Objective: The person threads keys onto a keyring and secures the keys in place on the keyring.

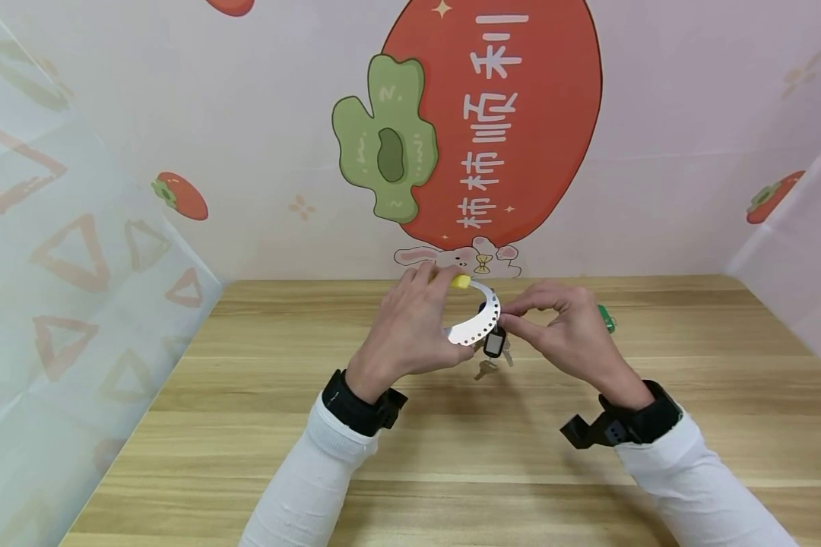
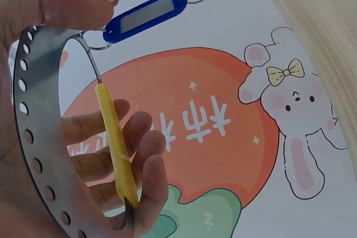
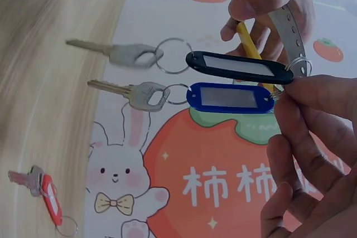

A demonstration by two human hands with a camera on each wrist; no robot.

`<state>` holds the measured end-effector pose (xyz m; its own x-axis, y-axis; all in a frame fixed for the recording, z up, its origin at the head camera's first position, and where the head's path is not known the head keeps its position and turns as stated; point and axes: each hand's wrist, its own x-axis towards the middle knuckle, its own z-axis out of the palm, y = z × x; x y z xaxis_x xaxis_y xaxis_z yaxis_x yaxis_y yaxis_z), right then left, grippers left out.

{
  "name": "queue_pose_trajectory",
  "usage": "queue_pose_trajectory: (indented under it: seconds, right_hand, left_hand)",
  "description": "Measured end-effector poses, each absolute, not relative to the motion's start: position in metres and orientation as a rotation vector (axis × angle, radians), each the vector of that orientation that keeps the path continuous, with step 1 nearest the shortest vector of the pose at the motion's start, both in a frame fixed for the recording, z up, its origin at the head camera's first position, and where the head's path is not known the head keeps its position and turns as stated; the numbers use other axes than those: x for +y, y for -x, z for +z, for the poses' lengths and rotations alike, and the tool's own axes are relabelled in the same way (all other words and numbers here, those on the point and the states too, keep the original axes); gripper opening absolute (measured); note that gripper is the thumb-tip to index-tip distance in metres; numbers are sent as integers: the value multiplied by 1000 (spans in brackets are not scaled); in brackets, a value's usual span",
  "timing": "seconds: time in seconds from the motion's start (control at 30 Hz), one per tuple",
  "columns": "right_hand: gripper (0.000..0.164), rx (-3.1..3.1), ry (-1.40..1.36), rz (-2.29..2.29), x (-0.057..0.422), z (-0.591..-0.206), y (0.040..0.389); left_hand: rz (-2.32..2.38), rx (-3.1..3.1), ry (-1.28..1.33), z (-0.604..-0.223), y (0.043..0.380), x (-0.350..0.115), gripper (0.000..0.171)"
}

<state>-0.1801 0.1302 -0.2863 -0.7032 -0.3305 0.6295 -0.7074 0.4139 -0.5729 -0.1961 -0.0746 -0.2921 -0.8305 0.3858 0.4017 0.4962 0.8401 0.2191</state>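
My left hand grips a curved metal key holder, a flat band with a row of holes and a yellow handle. The thumb lies along the metal band, with the fingers curled around by the handle. From the right, my right hand pinches the ring end of a black key tag beside the band. A key hangs from this tag. Next to it, a blue key tag with its own key hangs by a small ring at the band. The right fingertips partly hide both rings.
A red key tag with a key lies on the wooden table. Another tag, green, shows behind my right hand. A printed backdrop stands along the table's far edge.
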Motion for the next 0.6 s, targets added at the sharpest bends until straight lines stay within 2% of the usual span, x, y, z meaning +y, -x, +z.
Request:
queue_pose_trajectory:
  seconds: [0.23,0.6]
  right_hand:
    - [7,-2440,-739,1307,135,-292,186]
    - [11,-2593,-732,1404,147,-311,205]
  left_hand:
    - [-444,-2677,684,-292,195,-74,85]
    - [-418,-2669,739,-291,195,-74,86]
